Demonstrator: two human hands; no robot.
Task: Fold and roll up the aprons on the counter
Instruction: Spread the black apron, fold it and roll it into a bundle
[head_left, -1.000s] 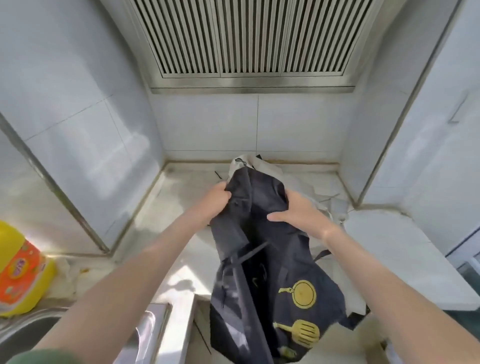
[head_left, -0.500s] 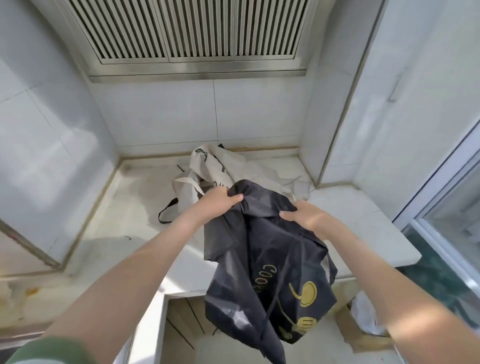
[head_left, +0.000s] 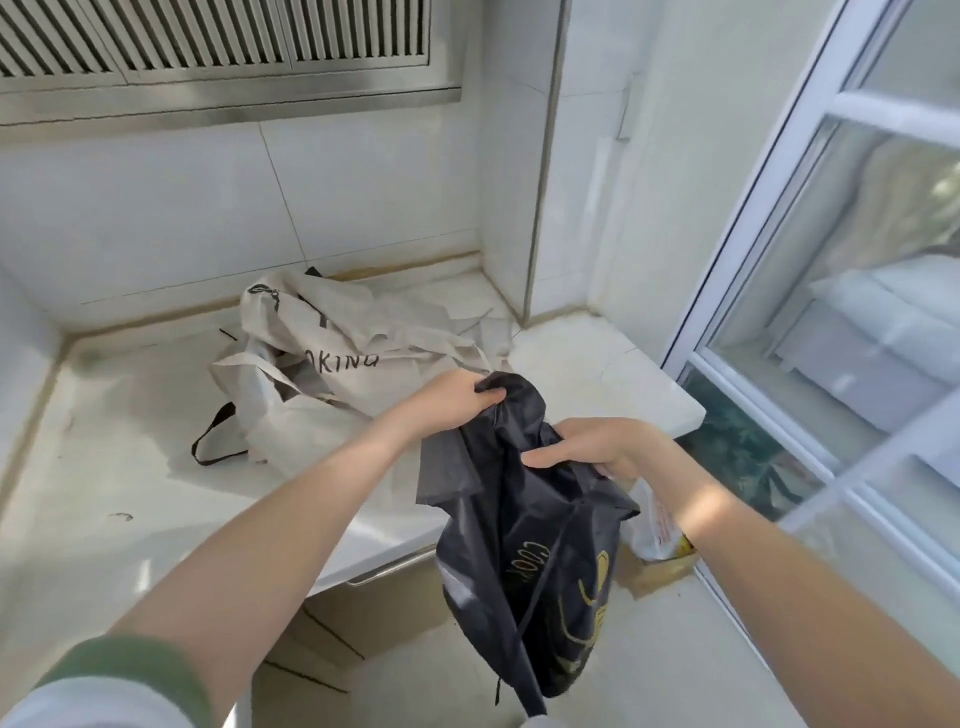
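Note:
A dark navy apron (head_left: 524, 551) with yellow printed utensils hangs crumpled in the air, past the counter's front edge. My left hand (head_left: 451, 399) pinches its top edge, fingers curled round the cloth. My right hand (head_left: 597, 447) grips the fabric lower and to the right, thumb lying across it. A beige apron (head_left: 332, 379) with black lettering and black straps lies bunched on the white counter (head_left: 130, 467), behind my left hand.
White tiled walls close the counter at the back and left, with a steel vent grille (head_left: 208, 47) above. A glass door with a white frame (head_left: 779, 218) stands at the right. A plastic bag (head_left: 657, 530) sits on the floor below my right wrist.
The view has swung to the right. Both hands have carried the navy apron right and toward me, off the beige apron, which now lies fully exposed on the counter.

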